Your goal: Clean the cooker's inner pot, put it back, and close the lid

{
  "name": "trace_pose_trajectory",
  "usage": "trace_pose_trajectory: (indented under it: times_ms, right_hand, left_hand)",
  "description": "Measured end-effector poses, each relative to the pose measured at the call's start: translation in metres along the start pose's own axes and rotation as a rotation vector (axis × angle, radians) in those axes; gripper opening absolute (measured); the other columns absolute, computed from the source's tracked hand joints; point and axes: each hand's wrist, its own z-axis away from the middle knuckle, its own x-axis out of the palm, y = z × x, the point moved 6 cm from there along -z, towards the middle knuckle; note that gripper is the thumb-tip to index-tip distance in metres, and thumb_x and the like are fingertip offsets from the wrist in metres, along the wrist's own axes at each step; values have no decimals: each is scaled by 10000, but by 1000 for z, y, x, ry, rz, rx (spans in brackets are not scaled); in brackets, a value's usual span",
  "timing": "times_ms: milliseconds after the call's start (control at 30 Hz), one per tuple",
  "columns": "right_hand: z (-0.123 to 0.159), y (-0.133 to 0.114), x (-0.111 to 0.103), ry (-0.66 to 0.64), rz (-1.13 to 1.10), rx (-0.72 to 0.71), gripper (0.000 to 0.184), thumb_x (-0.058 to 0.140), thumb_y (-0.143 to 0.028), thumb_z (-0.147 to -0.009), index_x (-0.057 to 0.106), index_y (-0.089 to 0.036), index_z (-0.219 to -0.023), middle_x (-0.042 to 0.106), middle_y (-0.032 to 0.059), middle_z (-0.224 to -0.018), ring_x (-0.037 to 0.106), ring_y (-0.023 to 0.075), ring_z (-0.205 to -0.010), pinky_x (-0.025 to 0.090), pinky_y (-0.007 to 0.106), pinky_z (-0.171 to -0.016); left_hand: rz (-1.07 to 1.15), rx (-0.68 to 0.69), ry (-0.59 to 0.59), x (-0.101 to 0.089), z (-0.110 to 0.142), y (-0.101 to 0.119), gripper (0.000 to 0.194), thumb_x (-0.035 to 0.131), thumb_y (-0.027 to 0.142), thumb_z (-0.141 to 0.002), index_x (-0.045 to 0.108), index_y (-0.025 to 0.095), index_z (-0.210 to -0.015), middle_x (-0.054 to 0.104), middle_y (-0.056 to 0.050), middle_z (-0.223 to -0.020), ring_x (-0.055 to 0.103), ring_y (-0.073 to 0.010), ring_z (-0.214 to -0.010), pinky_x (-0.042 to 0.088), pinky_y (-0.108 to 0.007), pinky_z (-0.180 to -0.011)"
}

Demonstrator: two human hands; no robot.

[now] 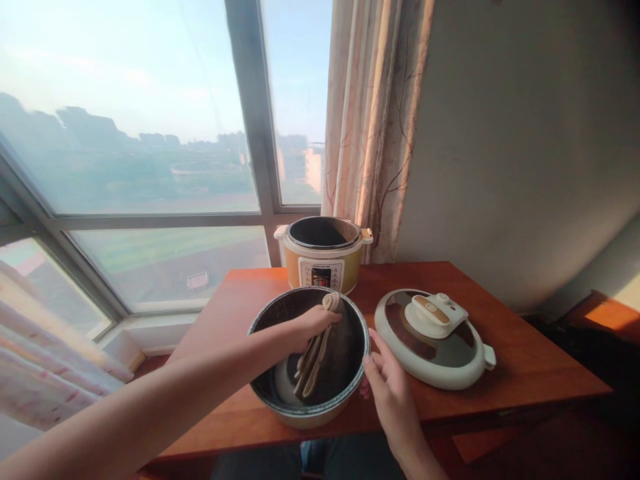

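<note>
A dark inner cooking pot (pixel 270 390) is tilted toward me at the near edge of a wooden table (pixel 525 373). My left hand (pixel 311 325) reaches into the pot, fingers closed on a folded beige cloth (pixel 314 360) that hangs against the pot's inner wall. My right hand (pixel 387 380) grips the pot's right rim, thumb over the edge and fingers outside. Behind the pot stands the yellow electric cooker body (pixel 323 257) with its control panel facing me and its top open.
The cooker's round cream lid (pixel 433 337) with its handle lies flat on the table to the right of the pot. A large window (pixel 150 133) fills the left, a patterned curtain (pixel 373 120) hangs beside it, and a wall rises on the right.
</note>
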Motion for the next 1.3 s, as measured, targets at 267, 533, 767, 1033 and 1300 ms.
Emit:
trace_pose_trajectory:
  times_ms: [267,533,767,1033,1300]
  right_hand:
    - [-1,0,1,-26,30,-6,853,584,-642,-861,350,-98,-1477,561,-41,-626,494,142,-513,427,250,-488]
    - [0,2,-3,34,-37,-6,839,590,-600,-882,317,-113,-1509,527,-59,-578,477,150,-511,412,252,-484]
    - [0,7,-5,25,-67,7,809,603,-556,-897,320,-121,-1519,540,-52,-586,485,156,-541,414,262,-516]
    - [-1,3,-2,-24,-22,-9,717,566,-557,-917,417,-115,-1462,508,-56,-583,453,143,-540,401,254,-525]
    - [-2,2,-4,-30,-6,-5,755,576,-596,-898,441,-111,-1461,497,-48,-577,460,149,-538,420,258,-525]
  left_hand:
    - [-188,-20,-54,6,-12,6,213,628,287,-924,660,138,-1073,695,-62,-1024,677,-212,-879,574,-373,-759]
    - [-630,192,-411,40,23,23,212,639,22,-522,585,227,-522,543,33,-488,527,-184,-533,463,-290,-562]
    - [-758,173,-558,25,42,2,212,669,57,-554,575,230,-631,618,-5,-596,564,-210,-590,447,-288,-549]
    - [-521,64,-434,31,25,-11,200,601,8,-591,575,205,-573,584,14,-560,529,-186,-577,498,-338,-646]
    - [-225,27,-213,16,-7,-7,238,565,191,-784,717,136,-960,742,-50,-872,672,-233,-811,550,-344,-762]
